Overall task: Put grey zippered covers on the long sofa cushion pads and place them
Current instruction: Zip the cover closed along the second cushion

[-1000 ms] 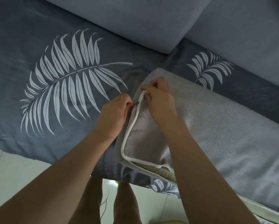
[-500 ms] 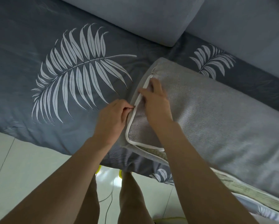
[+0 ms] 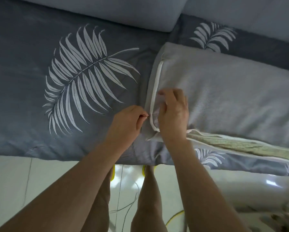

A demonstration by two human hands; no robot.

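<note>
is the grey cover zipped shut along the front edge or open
Open along the front: the greenish pad shows in the gap beside the right hand. The left hand pinches the zipper pull near the corner.

Sofa seat, draped in dark blue-grey fabric with white fern-leaf print [image 3: 31, 56]. Lying on it, right side: long pale grey woven cushion with white piping [image 3: 232, 97]. Along far edge: two plain grey back cushions [image 3: 115, 10].

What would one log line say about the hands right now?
step: zipping grey fabric cushion cover | left hand: pinches small zipper pull | right hand: rests on cover | front seam: open
</note>
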